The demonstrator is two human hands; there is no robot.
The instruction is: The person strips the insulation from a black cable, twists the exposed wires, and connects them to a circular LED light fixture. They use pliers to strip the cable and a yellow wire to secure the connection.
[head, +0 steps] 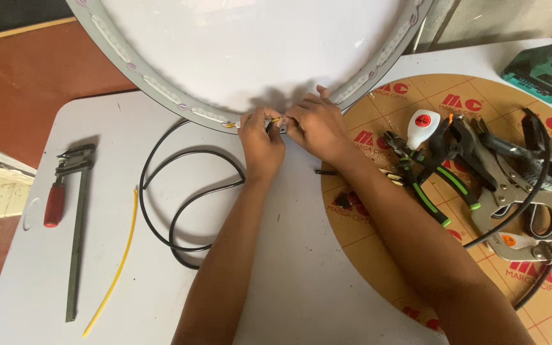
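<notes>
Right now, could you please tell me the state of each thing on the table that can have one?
left hand: pinching a small part at the round panel's rim.
right hand: pinching the same spot.
round panel: lying flat.
black cable: loosely looped.
yellow wire: lying loose, untouched.
bar clamp: lying flat, gripping nothing.
pliers: set down, untouched.

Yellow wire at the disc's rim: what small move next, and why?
Probably pinch and twist the yellow wire ends together. Both the left hand and right hand already meet on it at the white disc rim, with the black cable trailing loose.
</notes>
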